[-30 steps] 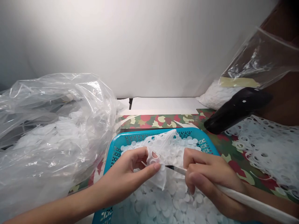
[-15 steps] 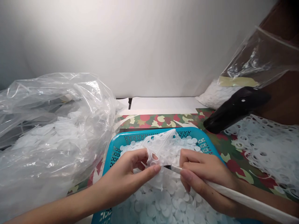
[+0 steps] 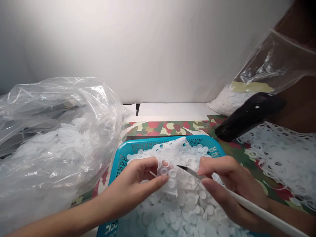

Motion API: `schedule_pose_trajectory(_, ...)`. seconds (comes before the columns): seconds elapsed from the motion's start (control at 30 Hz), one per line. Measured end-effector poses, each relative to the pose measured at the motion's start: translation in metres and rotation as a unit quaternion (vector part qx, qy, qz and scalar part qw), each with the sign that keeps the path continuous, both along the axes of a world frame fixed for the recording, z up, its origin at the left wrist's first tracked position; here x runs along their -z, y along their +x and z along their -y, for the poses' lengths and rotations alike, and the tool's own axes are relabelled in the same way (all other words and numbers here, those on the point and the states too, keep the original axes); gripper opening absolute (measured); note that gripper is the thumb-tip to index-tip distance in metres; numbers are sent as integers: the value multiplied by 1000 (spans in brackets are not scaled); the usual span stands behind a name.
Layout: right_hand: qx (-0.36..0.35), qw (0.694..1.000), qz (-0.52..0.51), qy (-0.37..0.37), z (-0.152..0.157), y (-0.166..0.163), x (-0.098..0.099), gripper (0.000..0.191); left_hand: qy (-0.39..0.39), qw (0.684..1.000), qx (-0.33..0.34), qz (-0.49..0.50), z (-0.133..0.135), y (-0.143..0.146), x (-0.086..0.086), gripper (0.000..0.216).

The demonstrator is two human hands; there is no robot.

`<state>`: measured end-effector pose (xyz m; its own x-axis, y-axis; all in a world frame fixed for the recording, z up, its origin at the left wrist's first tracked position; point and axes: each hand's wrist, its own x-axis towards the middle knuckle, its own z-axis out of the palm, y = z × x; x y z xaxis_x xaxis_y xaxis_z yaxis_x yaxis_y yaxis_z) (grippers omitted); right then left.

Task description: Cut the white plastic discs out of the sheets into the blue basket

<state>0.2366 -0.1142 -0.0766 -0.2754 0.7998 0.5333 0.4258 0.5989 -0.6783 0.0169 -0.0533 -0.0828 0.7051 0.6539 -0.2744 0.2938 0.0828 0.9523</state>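
Note:
My left hand [image 3: 145, 181] pinches a translucent white plastic sheet [image 3: 170, 148] pierced with round holes, thumb in front and fingers behind. Ring-like discs show in the sheet beside my thumb. Between thumb and fingers, my right hand [image 3: 227, 184] grips a craft knife [image 3: 251, 207] with a long white handle. Its dark pointed blade [image 3: 182, 168] points left at the sheet, a little right of my left thumb; whether it touches cannot be made out. Beneath both hands, a blue plastic basket [image 3: 148, 141] holds many small white discs [image 3: 172, 217].
A clear plastic bag [image 3: 93, 144] of white pieces bulges at left. At right lie a black curved object [image 3: 249, 115], a pile of holed white sheets [image 3: 283, 158] and another bag [image 3: 227, 98]. A camouflage-patterned cover [image 3: 170, 127] lies under the basket; a pale wall stands behind.
My right hand has drawn the knife back to the right, and its blade now angles up-left. The piece by my left thumb has turned, showing more rings.

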Motion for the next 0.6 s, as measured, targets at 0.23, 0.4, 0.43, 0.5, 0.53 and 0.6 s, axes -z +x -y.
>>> schedule_pose_trajectory(0.23, -47, 997, 60, 15, -4, -2, 0, 17, -9, 1000, -6, 25, -2, 1, -3, 22)
schedule_pose_trajectory(0.4, -64, 992, 95, 61, -7, -4, -1, 21, -4, 1000, -3, 26, -1, 1, -3, 21)
schedule_pose_trajectory(0.43, -61, 990, 106, 70, -7, -5, -1, 20, -7, 1000, -8, 22, -1, 0, -2, 23)
schedule_pose_trajectory(0.5, -56, 987, 127, 82, -7, -5, 1, 18, -10, 1000, -17, 13, 0, 0, 0, 27)
schedule_pose_trajectory(0.53, -55, 986, 133, 87, -7, -5, 2, 16, -11, 1000, -20, 9, 0, 0, 1, 29)
schedule_pose_trajectory(0.6, -49, 984, 139, 95, -6, -4, 5, 13, -10, 1000, -22, 4, 1, 0, 2, 31)
